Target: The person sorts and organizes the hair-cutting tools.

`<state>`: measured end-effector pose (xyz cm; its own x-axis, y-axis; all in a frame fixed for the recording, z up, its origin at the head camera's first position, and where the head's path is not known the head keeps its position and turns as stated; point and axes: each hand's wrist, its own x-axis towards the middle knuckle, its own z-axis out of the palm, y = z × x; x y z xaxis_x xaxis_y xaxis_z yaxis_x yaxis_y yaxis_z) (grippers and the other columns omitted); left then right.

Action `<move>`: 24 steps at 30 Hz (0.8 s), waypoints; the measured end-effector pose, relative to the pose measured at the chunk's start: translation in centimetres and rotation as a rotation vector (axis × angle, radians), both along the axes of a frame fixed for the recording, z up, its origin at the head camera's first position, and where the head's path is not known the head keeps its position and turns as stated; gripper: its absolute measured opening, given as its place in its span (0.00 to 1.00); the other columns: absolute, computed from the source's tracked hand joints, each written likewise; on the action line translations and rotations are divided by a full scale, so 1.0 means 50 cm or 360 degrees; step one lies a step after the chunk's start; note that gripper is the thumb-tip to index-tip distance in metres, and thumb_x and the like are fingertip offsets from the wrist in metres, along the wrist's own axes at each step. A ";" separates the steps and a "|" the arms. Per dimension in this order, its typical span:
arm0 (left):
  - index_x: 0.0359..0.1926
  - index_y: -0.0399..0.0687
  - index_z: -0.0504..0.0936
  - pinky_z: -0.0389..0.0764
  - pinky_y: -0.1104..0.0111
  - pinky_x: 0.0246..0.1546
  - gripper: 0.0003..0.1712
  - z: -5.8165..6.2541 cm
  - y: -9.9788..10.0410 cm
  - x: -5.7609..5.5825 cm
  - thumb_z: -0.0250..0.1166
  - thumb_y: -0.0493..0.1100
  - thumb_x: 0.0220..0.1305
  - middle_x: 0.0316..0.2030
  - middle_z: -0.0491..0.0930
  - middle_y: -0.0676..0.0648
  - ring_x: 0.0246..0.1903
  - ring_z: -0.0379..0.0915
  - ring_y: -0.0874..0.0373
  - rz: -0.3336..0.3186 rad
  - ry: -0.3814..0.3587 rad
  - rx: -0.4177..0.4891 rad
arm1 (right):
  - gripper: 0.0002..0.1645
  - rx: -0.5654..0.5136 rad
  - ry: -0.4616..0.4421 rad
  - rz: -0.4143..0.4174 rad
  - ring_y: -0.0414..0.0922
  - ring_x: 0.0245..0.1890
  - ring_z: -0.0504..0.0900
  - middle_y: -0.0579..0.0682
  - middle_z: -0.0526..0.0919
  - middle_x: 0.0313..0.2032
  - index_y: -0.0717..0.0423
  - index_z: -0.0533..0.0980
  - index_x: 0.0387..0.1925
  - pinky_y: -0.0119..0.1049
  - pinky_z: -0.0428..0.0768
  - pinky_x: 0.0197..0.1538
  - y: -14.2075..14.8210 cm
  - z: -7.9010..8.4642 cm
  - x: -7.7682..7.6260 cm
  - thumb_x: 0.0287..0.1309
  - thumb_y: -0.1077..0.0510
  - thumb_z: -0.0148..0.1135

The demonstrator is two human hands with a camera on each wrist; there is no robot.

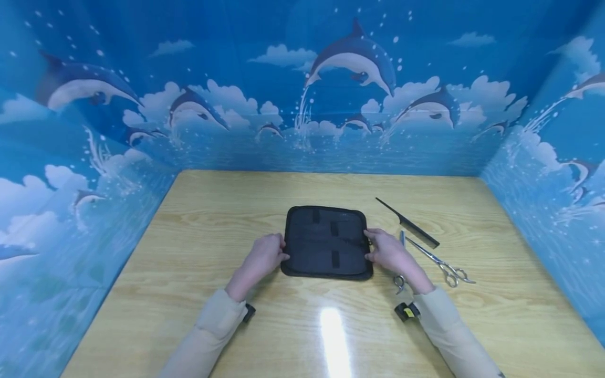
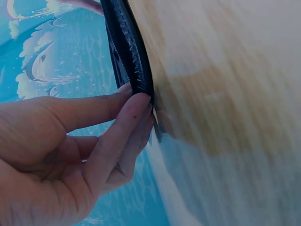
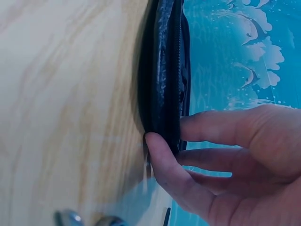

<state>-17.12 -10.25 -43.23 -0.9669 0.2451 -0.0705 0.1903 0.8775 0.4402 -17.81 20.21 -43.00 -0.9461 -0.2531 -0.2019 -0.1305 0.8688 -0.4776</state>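
A flat black zip case (image 1: 326,244) lies on the table in front of me, with dark elastic loops on its upper face. My left hand (image 1: 263,254) pinches its left edge; in the left wrist view the thumb and fingertips grip the zippered rim (image 2: 134,52). On the opposite side, my right hand (image 1: 388,253) holds the right edge between thumb and fingers, and the right wrist view shows the zipper side (image 3: 171,61) between them. The undersides of the case and some fingertips are hidden.
Right of the case lie a black rat-tail comb (image 1: 416,230) and silver scissors (image 1: 437,260). Another metal tool with a finger ring (image 1: 399,282) is partly covered by my right forearm. Dolphin-printed blue cloth (image 1: 302,142) encloses the wooden table (image 1: 212,199) at the back and sides.
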 end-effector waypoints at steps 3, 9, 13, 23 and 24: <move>0.39 0.37 0.82 0.83 0.61 0.37 0.12 0.001 0.002 0.002 0.75 0.39 0.60 0.30 0.82 0.46 0.33 0.80 0.52 -0.0007 0.0003 -0.0021 | 0.40 -0.0028 -0.0010 -0.0006 0.54 0.47 0.79 0.65 0.62 0.73 0.70 0.64 0.71 0.44 0.78 0.44 0.001 0.001 0.003 0.59 0.66 0.68; 0.39 0.35 0.83 0.83 0.56 0.44 0.13 0.002 0.007 0.007 0.76 0.38 0.57 0.33 0.84 0.43 0.38 0.82 0.48 0.0001 0.0003 -0.0051 | 0.41 0.0001 -0.0009 0.0003 0.57 0.54 0.77 0.65 0.62 0.73 0.69 0.63 0.71 0.42 0.78 0.43 0.000 0.002 0.007 0.58 0.66 0.69; 0.39 0.35 0.83 0.83 0.55 0.44 0.13 0.001 0.007 0.006 0.76 0.38 0.56 0.35 0.85 0.41 0.39 0.83 0.46 0.0004 0.0027 -0.0046 | 0.42 0.0010 0.0000 -0.0004 0.58 0.55 0.77 0.65 0.62 0.73 0.69 0.63 0.71 0.45 0.78 0.45 0.000 0.001 0.007 0.59 0.65 0.69; 0.39 0.35 0.83 0.84 0.57 0.42 0.14 0.003 0.006 0.004 0.77 0.39 0.56 0.34 0.84 0.42 0.37 0.82 0.47 0.0016 -0.0003 -0.0013 | 0.41 -0.0093 -0.0041 -0.0004 0.49 0.44 0.80 0.65 0.63 0.73 0.69 0.63 0.72 0.47 0.78 0.49 0.011 -0.001 -0.001 0.61 0.63 0.68; 0.39 0.35 0.83 0.84 0.58 0.41 0.14 0.001 0.006 0.004 0.77 0.39 0.56 0.33 0.84 0.43 0.36 0.82 0.48 0.0010 -0.0002 -0.0011 | 0.40 -0.0120 -0.0058 -0.0015 0.48 0.41 0.82 0.66 0.65 0.71 0.68 0.63 0.72 0.47 0.78 0.48 0.015 0.000 -0.003 0.62 0.62 0.68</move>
<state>-16.94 -9.96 -43.16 -0.9684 0.2386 -0.0733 0.1843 0.8817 0.4343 -17.97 20.94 -43.00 -0.9410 -0.2599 -0.2169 -0.1038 0.8314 -0.5460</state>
